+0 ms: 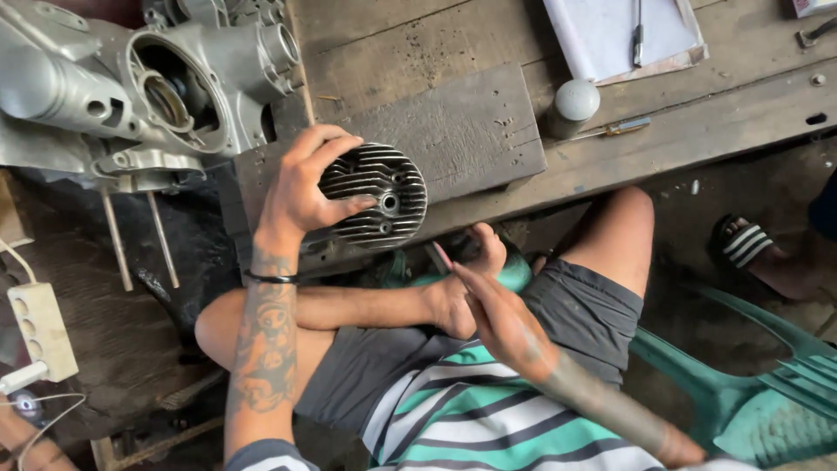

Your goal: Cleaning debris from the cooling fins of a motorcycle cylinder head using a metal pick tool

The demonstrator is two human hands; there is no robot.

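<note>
My left hand is shut on a dark, round, finned metal cylinder head, with the thumb across its face. It holds the part on edge against the front of a grey wooden block. My right hand hovers lower right of the part, above my lap, its fingers stretched together towards the part. It is blurred, so I cannot tell whether it holds anything thin. My crossed leg and foot lie just under that hand.
A silver engine crankcase with two long studs lies at the top left. On the plank bench are a grey capped can, a screwdriver and paper with a pen. A power strip sits left. A green plastic chair and another person's sandalled foot are right.
</note>
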